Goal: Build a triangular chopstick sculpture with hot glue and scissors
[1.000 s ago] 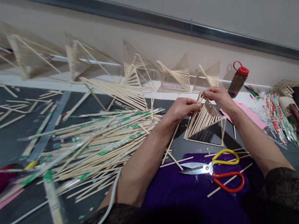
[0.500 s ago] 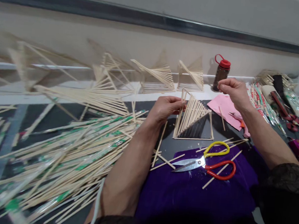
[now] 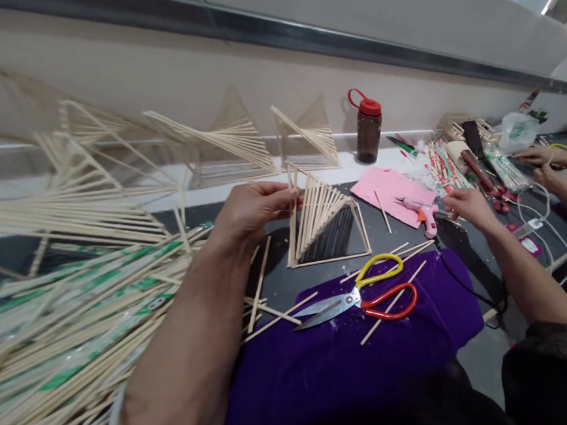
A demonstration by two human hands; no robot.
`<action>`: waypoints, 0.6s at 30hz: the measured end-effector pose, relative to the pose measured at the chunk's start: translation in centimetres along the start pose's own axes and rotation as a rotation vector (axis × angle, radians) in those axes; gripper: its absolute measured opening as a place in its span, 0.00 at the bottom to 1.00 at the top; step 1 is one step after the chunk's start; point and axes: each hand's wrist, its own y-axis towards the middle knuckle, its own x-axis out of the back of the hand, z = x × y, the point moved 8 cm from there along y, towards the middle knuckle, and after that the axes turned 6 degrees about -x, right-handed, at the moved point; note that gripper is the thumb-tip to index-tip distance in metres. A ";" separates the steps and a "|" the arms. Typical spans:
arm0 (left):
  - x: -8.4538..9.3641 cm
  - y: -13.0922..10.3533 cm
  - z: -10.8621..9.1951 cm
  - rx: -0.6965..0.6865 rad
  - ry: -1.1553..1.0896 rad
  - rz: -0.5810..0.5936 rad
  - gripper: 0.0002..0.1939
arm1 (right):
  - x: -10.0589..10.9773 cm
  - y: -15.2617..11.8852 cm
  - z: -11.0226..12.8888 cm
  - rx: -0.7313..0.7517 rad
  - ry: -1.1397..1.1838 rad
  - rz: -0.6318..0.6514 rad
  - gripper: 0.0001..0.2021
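Note:
My left hand point(image 3: 258, 214) pinches the left upright of a small frame of wooden sticks point(image 3: 322, 215). This frame stands on the dark table, its slanted sticks fanned between the sides. My right hand point(image 3: 473, 209) is just right of a pink glue gun point(image 3: 418, 211), apart from its handle, fingers curled together; whatever they may hold is hidden. The glue gun lies on a pink sheet point(image 3: 371, 183). Scissors point(image 3: 355, 298) with one yellow and one red handle lie partly open on a purple cloth point(image 3: 349, 381), in front of the frame.
Packaged and loose sticks point(image 3: 82, 328) pile up at left. Finished fan-shaped stick frames point(image 3: 240, 143) line the wall. A brown bottle point(image 3: 368, 134) with red lid stands behind the pink sheet. Another person's hands point(image 3: 547, 168) work at far right, near a white cable point(image 3: 547, 227).
The view has turned right. My right hand has moved from above the pink sheet down and right, beside the glue gun. My left hand still grips the stick frame.

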 end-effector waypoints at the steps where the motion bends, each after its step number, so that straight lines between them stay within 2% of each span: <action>1: 0.0 0.0 0.0 -0.005 0.003 0.004 0.13 | -1.3 -0.5 -0.7 -0.057 -0.159 0.067 0.14; 4: 0.0 0.1 0.0 -0.013 0.009 0.007 0.14 | -3.8 -1.2 -1.9 -0.165 -0.511 0.133 0.22; 6: 0.0 0.1 0.0 -0.006 0.000 0.004 0.13 | -4.7 -1.0 -2.1 -0.195 -0.589 0.132 0.22; 9: -0.2 0.0 0.1 0.015 -0.012 0.015 0.10 | -4.8 -0.4 -2.5 -0.224 -0.525 0.106 0.17; 12: -0.2 0.0 0.1 0.019 -0.014 0.024 0.08 | -3.5 -0.1 -2.6 -0.209 -0.448 -0.017 0.14; 18: -0.1 0.1 0.2 0.013 -0.013 0.030 0.08 | -1.8 -0.6 -2.6 -0.149 -0.096 -0.086 0.16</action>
